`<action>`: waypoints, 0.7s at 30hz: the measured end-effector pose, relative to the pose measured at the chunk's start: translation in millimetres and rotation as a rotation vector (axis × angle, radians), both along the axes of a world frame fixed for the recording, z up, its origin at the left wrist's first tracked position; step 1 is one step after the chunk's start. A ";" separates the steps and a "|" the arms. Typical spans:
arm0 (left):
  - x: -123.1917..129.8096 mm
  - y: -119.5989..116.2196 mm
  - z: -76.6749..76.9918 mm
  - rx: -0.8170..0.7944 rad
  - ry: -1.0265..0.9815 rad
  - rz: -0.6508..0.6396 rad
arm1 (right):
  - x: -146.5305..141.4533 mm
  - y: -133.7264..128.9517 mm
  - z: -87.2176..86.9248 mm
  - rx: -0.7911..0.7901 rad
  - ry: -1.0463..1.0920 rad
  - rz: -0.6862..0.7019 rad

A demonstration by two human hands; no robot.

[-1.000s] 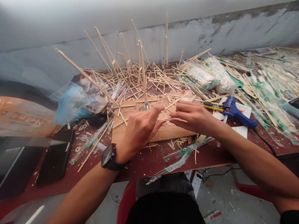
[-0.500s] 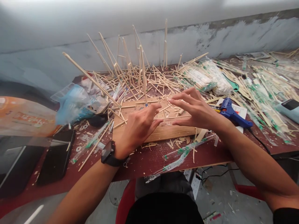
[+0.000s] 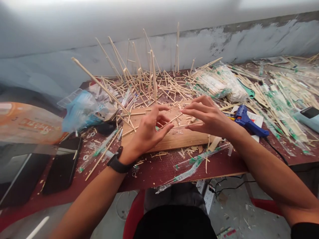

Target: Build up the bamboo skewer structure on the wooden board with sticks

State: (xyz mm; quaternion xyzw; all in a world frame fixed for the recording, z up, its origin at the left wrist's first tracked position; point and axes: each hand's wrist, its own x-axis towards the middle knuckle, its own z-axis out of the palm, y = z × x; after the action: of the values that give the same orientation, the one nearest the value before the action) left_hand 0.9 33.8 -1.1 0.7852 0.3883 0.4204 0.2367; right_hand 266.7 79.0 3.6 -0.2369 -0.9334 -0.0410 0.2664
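Over the wooden board (image 3: 171, 142) both hands hover, palms facing each other. My left hand (image 3: 148, 132), with a black watch on the wrist, has its thumb and fingers apart and nothing visibly held; part of its palm side is hidden. A thin stick (image 3: 177, 117) shows past its thumb and seems to lie on the board. My right hand (image 3: 208, 114) is at the board's right side, fingers spread, holding nothing. Another stick (image 3: 183, 125) spans the gap between the hands. Behind them rises a tangled frame of joined sticks (image 3: 153, 73).
A blue glue gun (image 3: 249, 122) lies right of the board. Bagged sticks (image 3: 231, 83) and loose ones cover the right side. At left are a blue plastic bag (image 3: 79, 109), a dark phone (image 3: 63, 166) and an orange package (image 3: 27, 122). Clear wrappers (image 3: 190, 171) lie near the front edge.
My left hand has turned and its fingers have lifted and parted more, showing the stick past the thumb. My right hand has barely moved. The view has shifted slightly.
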 end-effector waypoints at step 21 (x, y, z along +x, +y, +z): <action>7.3 -0.3 -4.3 -0.318 -0.185 -0.084 | -9.5 -7.5 -3.4 0.073 -0.053 0.004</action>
State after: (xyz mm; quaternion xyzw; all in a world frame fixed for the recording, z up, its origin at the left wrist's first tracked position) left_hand 8.2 33.5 -5.4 0.7115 0.3932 0.4138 0.4097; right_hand 257.2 71.5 0.3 -0.2241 -0.9385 -0.0807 0.2500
